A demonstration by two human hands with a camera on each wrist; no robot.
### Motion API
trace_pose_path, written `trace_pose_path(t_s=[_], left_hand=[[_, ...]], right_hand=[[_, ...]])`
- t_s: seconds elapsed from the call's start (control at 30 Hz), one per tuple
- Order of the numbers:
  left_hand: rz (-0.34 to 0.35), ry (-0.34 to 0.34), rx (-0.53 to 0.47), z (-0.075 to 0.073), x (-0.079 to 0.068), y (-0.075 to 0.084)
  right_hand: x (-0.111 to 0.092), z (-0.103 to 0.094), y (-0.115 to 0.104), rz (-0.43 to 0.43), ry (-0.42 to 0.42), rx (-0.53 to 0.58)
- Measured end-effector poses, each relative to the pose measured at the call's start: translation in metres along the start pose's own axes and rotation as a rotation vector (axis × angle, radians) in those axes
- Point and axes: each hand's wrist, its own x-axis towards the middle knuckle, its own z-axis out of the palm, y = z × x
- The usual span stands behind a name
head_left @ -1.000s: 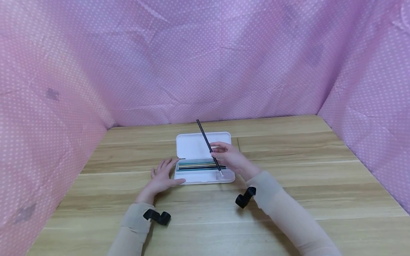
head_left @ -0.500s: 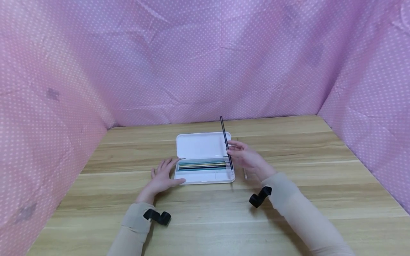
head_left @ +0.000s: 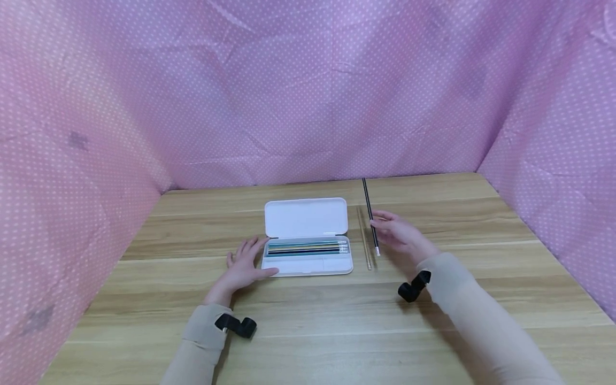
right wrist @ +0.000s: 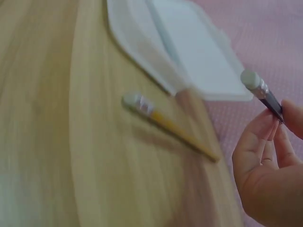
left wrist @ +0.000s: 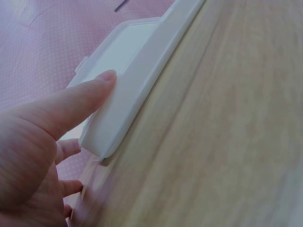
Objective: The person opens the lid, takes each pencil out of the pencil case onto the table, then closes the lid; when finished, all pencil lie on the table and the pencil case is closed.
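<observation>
An opened white pencil case (head_left: pixel 293 266) lies on the table with its lid folded back; several pencils (head_left: pixel 303 248) lie side by side in its rear compartment. My left hand (head_left: pixel 244 268) rests at its left end, thumb (left wrist: pixel 94 92) stretched along the front corner and fingers spread toward the back. To the right of the case, my right hand (head_left: pixel 398 235) pinches a black pencil (head_left: pixel 369 206) between thumb and fingertips. Its white eraser end (right wrist: pixel 251 79) points down toward me. A yellowish pencil (head_left: pixel 364 238) lies on the table between the case and that hand.
The wooden table (head_left: pixel 308 331) reaches back to a pink dotted cloth (head_left: pixel 308 96) hanging behind and at both sides. A black wrist camera (head_left: pixel 236 325) sits on the left sleeve, and another black camera (head_left: pixel 414 286) on the right.
My right hand has carried the black pencil rightward, from over the case to past the yellowish pencil, which is now uncovered. The left hand has stayed at the case's left end.
</observation>
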Motion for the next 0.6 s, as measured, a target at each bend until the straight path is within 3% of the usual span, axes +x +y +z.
trace_pose_path(t_s=[0.27,0.6], left_hand=[[-0.002,0.002,0.005,-0.001,0.000,0.001],[0.001,0.004,0.012,0.000,-0.001,0.000]], right_hand=[[0.006,-0.014,0.005,0.063,0.035,-0.136],[0.011,-0.011,0.007,0.084,0.127,-0.332]])
